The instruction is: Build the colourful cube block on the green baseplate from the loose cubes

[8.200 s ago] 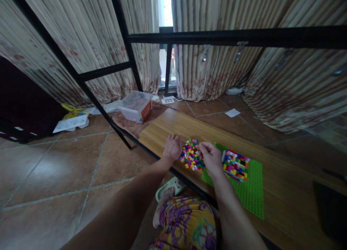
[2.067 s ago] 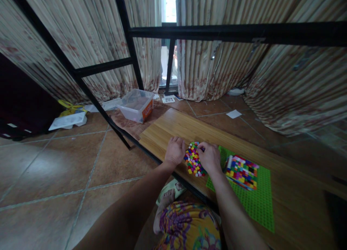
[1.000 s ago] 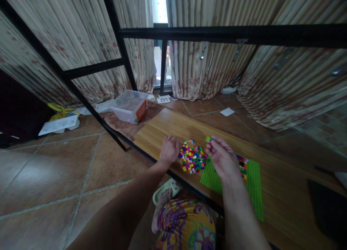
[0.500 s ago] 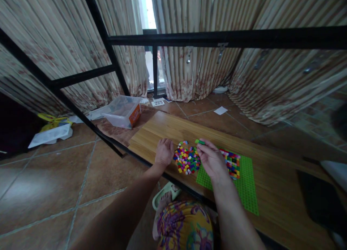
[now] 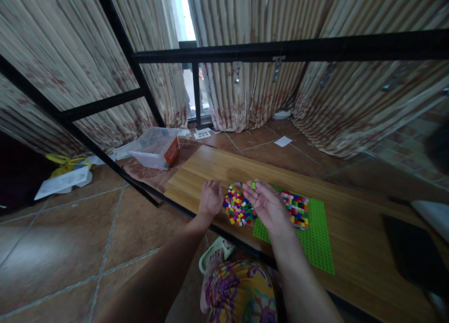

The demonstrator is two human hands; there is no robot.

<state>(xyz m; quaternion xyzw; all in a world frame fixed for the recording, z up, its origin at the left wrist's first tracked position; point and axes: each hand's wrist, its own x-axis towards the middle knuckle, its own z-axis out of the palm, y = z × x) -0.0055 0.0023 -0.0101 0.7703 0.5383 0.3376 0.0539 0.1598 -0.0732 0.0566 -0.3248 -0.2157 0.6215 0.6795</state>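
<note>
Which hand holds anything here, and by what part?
The right hand pinches a small green brick at its fingertips; where on the brick cannot be told. The left hand rests on the wooden table, holding nothing visible.

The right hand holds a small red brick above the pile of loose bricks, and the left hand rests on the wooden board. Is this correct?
Not quite: the head view shows the brick in the right hand is green, not red. It is held above the pile of loose bricks, and the left hand rests on the wooden board.
</note>
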